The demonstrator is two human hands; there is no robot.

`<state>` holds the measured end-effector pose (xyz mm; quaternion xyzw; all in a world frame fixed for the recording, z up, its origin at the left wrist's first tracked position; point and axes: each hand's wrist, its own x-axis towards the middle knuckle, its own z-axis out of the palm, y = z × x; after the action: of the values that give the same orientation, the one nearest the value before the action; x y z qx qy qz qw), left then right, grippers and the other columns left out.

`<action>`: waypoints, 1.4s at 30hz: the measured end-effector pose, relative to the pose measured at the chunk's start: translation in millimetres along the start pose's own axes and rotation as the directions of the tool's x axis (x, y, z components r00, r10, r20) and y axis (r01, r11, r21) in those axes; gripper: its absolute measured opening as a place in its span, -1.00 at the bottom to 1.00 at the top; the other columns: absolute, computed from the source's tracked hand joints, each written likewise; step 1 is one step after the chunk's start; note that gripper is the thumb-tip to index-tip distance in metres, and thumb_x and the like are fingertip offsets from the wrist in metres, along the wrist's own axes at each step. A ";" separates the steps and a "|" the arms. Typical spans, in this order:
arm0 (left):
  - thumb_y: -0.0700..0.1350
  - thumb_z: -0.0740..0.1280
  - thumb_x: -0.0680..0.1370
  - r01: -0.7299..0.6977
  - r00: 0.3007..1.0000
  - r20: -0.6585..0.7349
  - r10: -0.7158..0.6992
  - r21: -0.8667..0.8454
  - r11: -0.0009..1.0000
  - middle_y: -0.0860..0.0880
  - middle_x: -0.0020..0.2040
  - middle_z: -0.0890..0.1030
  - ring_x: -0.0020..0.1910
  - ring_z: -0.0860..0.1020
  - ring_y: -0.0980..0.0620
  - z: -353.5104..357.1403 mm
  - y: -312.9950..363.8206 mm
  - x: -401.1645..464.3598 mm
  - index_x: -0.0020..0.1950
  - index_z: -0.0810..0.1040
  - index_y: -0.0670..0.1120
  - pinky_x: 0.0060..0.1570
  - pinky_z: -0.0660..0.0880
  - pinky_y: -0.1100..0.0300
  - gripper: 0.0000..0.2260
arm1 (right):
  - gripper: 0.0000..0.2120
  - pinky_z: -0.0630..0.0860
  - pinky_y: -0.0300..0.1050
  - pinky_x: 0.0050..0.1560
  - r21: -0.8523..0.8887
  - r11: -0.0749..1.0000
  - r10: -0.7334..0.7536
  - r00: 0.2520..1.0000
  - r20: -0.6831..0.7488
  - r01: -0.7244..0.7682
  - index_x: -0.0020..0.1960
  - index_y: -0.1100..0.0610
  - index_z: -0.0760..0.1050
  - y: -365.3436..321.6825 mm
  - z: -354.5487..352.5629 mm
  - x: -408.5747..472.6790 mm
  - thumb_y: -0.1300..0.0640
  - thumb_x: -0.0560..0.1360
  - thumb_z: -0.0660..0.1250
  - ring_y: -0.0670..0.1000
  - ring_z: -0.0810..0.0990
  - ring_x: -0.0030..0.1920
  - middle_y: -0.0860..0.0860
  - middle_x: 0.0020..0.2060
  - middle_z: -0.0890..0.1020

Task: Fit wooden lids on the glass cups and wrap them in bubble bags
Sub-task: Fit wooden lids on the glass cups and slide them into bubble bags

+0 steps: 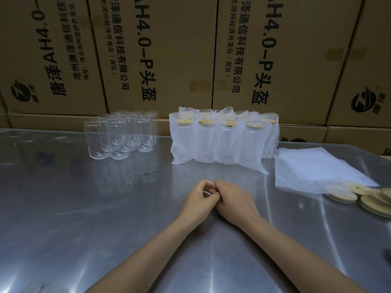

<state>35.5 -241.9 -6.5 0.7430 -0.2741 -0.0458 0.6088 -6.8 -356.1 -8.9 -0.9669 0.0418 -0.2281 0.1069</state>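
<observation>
Nearest, the left hand (pixel 198 199) and right hand (pixel 232 199) meet on the steel table (pixel 84 208), fingers curled together; whether they pinch anything I cannot tell. Right lie loose wooden lids (pixel 359 195) beside flat bubble bags (pixel 317 166). Farther back stand wrapped, lidded cups (pixel 224 140) and, left, bare glass cups (pixel 120 134), before cardboard cartons (pixel 169 49).

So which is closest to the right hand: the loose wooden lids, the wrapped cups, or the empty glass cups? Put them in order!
From the right hand, in the head view:
1. Wrapped cups, straight behind it.
2. Loose wooden lids, at the table's right edge.
3. Empty glass cups, back left, past the left hand.
</observation>
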 end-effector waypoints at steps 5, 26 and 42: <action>-0.30 0.34 0.50 -0.074 0.995 -0.052 0.089 0.244 0.967 -0.05 -0.11 0.59 -0.22 0.52 0.08 -53.7 -19.6 23.3 -0.07 0.56 -0.10 -0.10 0.45 0.30 -0.88 | -0.68 0.38 -0.07 0.13 0.013 1.000 -0.007 0.990 0.141 0.006 0.21 0.03 0.40 -19.0 15.1 4.5 -0.14 0.57 0.15 0.00 0.42 0.21 -0.04 0.15 0.49; 0.10 0.23 0.59 0.286 0.954 -0.298 0.029 0.935 0.210 -0.13 0.57 -0.25 0.56 -0.20 -0.13 -231.0 -24.7 172.6 0.55 -0.29 -0.18 0.50 -0.10 -0.05 -0.17 | -0.53 0.05 -0.15 0.46 -0.006 1.000 -0.013 0.967 0.254 0.015 0.41 -0.24 0.13 -17.4 25.4 12.0 -0.33 0.53 -0.04 -0.22 0.09 0.42 -0.31 0.39 0.19; -0.27 0.27 0.54 0.214 0.912 -0.239 0.333 0.970 0.111 -0.16 0.31 0.38 0.32 0.33 -0.16 -235.6 -28.9 162.0 0.42 0.32 -0.16 0.32 0.26 -0.03 -0.56 | -0.53 0.05 -0.18 0.43 -0.009 1.000 -0.008 0.966 0.259 0.011 0.41 -0.23 0.15 -19.4 23.1 12.5 -0.32 0.54 -0.03 -0.22 0.08 0.43 -0.30 0.39 0.20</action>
<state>277.3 -106.4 69.6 0.9356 -0.1326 0.3273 0.0000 15.4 -334.5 -19.3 -0.9891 0.0239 -0.0999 0.1054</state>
